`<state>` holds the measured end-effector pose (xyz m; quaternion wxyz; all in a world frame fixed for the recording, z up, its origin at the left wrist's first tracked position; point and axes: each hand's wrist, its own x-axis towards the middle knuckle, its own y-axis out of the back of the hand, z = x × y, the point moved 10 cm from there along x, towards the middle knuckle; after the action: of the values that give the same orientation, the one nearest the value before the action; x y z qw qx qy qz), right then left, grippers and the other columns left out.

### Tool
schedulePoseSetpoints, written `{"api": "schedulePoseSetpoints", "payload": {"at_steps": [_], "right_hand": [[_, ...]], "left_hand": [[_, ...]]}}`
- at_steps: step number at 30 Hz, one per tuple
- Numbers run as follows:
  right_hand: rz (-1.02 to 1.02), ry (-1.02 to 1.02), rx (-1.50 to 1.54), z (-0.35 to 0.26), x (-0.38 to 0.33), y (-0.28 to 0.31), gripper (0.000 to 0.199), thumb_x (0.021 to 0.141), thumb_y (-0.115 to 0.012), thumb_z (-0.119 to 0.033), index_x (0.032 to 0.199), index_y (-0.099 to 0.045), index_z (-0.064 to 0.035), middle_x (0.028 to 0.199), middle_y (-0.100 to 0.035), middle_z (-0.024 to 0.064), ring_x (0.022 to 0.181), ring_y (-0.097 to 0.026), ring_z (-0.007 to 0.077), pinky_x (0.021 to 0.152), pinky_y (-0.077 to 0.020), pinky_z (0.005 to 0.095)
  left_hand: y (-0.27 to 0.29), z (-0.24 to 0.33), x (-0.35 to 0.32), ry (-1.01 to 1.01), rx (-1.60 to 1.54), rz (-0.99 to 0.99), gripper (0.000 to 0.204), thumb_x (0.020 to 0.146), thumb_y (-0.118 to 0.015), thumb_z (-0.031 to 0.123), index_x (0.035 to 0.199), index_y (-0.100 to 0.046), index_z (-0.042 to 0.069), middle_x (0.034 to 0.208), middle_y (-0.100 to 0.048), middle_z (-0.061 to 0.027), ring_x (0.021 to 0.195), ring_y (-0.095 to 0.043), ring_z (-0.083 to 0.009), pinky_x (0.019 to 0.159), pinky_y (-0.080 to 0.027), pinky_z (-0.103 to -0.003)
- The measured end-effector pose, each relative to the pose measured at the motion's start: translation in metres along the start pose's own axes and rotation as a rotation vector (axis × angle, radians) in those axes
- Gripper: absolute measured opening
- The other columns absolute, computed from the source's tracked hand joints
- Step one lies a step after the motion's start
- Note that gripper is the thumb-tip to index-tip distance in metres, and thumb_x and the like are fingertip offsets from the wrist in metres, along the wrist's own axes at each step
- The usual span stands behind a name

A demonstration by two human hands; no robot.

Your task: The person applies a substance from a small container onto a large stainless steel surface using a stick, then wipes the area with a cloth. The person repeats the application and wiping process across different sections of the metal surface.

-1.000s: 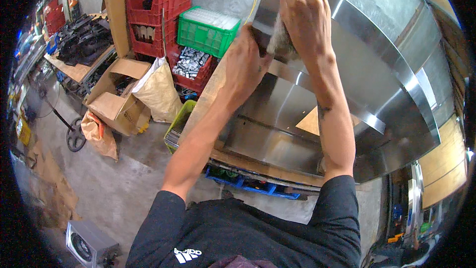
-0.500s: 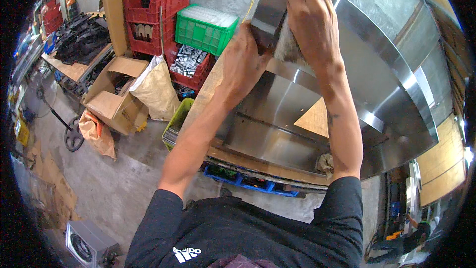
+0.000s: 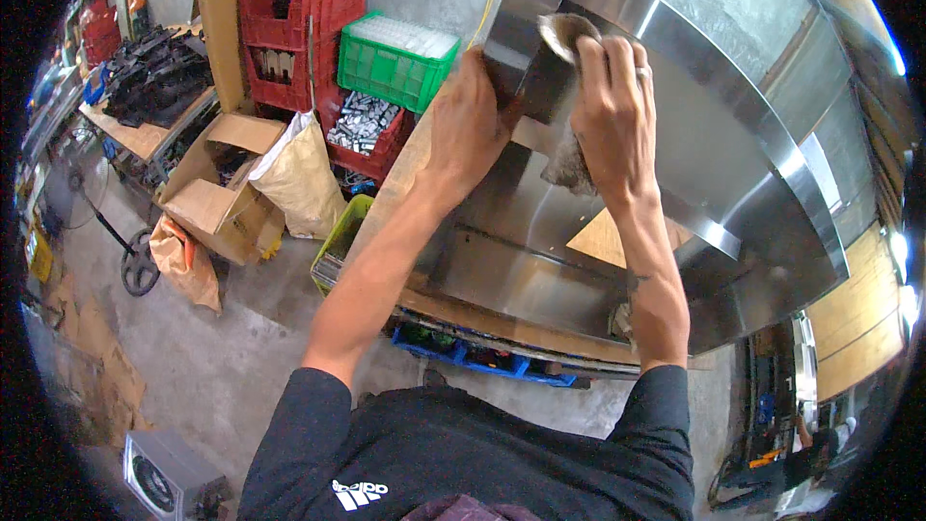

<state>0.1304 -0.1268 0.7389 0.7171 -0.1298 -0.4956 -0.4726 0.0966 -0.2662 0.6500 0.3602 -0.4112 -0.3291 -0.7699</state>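
A large shiny stainless-steel sheet-metal piece [image 3: 752,174] with a curved right edge and a rectangular opening lies on the wooden worktable [image 3: 540,336]. My left hand [image 3: 465,135] is closed round the edge of its raised, box-like steel section [image 3: 511,39]. My right hand [image 3: 617,111] is closed on a grimy grey rag [image 3: 569,166]. Part of the rag bunches up past my fingertips against the steel, and the rest hangs below the palm. Beside my right forearm, a small crumpled cloth [image 3: 620,319] rests on the metal, partly hidden by the arm.
Stacked red crates [image 3: 304,10] and a green crate [image 3: 397,63] stand left of the table, one red crate holding small metal parts. Nearby are a cardboard box [image 3: 217,203], a pale sack [image 3: 297,178] and a lime-green bin [image 3: 340,241]. Blue bins [image 3: 482,357] sit under the table edge.
My right hand has drawn the rag back toward me along the steel section. My left hand keeps its hold on the edge, almost in the same place.
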Motion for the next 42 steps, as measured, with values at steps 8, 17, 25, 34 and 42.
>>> {"api": "schedulePoseSetpoints", "payload": {"at_steps": [8, 17, 25, 34, 42], "right_hand": [[0.119, 0.012, 0.083, 0.000, 0.028, 0.006, 0.029, 0.085, -0.067, -0.002, 0.113, -0.062, -0.0031, 0.111, -0.057, 0.0142, 0.110, -0.060, 0.0334, 0.096, -0.0543, 0.0435], [0.246, 0.114, 0.079, -0.008, 0.085, -0.010, 0.028, 0.082, -0.065, -0.002, 0.109, -0.063, -0.0018, 0.117, -0.059, 0.0150, 0.115, -0.060, 0.0346, 0.102, -0.0532, 0.0436], [0.233, 0.096, 0.114, -0.005, 0.056, -0.010, 0.030, 0.080, -0.066, -0.002, 0.110, -0.063, -0.0017, 0.113, -0.059, 0.0139, 0.113, -0.060, 0.0341, 0.101, -0.0535, 0.0426], [0.085, -0.005, 0.129, 0.001, 0.027, -0.017, 0.031, 0.083, -0.070, 0.004, 0.114, -0.067, -0.0006, 0.115, -0.063, 0.0155, 0.113, -0.062, 0.0378, 0.100, -0.0527, 0.0471], [0.285, -0.102, -0.043, 0.016, 0.002, 0.017, 0.027, 0.091, -0.070, -0.006, 0.118, -0.066, -0.0038, 0.120, -0.061, 0.0127, 0.109, -0.063, 0.0334, 0.091, -0.0566, 0.0453]], "left_hand": [[0.000, -0.003, 0.002, 0.076, -0.071, -0.051, 0.060, 0.093, -0.077, 0.022, 0.133, -0.040, -0.003, 0.108, -0.069, -0.0312, 0.099, -0.069, -0.0529, 0.082, -0.057, -0.056], [-0.006, -0.005, 0.002, 0.125, -0.075, -0.093, 0.065, 0.084, -0.081, 0.016, 0.133, -0.041, -0.002, 0.109, -0.069, -0.0306, 0.100, -0.069, -0.0530, 0.082, -0.057, -0.056], [-0.001, -0.004, 0.004, 0.100, -0.105, -0.025, 0.063, 0.082, -0.082, 0.011, 0.131, -0.046, -0.006, 0.098, -0.068, -0.0294, 0.091, -0.069, -0.0494, 0.079, -0.055, -0.054], [0.003, -0.010, 0.000, 0.038, -0.073, -0.064, 0.066, 0.085, -0.080, 0.011, 0.135, -0.039, -0.002, 0.107, -0.070, -0.0316, 0.100, -0.069, -0.0531, 0.084, -0.056, -0.057], [-0.001, -0.007, 0.002, 0.115, -0.137, -0.103, 0.065, 0.085, -0.079, 0.008, 0.133, -0.037, -0.001, 0.104, -0.068, -0.0323, 0.098, -0.067, -0.0557, 0.081, -0.055, -0.059]]}}
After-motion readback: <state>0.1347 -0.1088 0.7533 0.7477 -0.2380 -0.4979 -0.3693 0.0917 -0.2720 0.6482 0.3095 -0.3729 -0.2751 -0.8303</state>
